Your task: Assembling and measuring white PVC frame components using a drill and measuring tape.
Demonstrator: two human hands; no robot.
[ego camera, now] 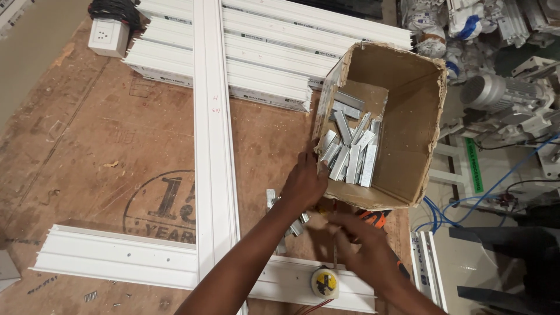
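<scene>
Gripping the torn front wall of the tilted cardboard box (382, 125), the left hand (304, 182) curls shut beside stiff, slick-looking metal clips (350, 153) heaped inside, while the right hand (356, 236) blurs below, fingers unreadable; that soft wall looks likely to buckle

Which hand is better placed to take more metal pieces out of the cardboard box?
Probably the left hand. It already grips the near edge of the box, right beside the metal pieces. The right hand is blurred and lower, over the table near a tape measure.
</scene>
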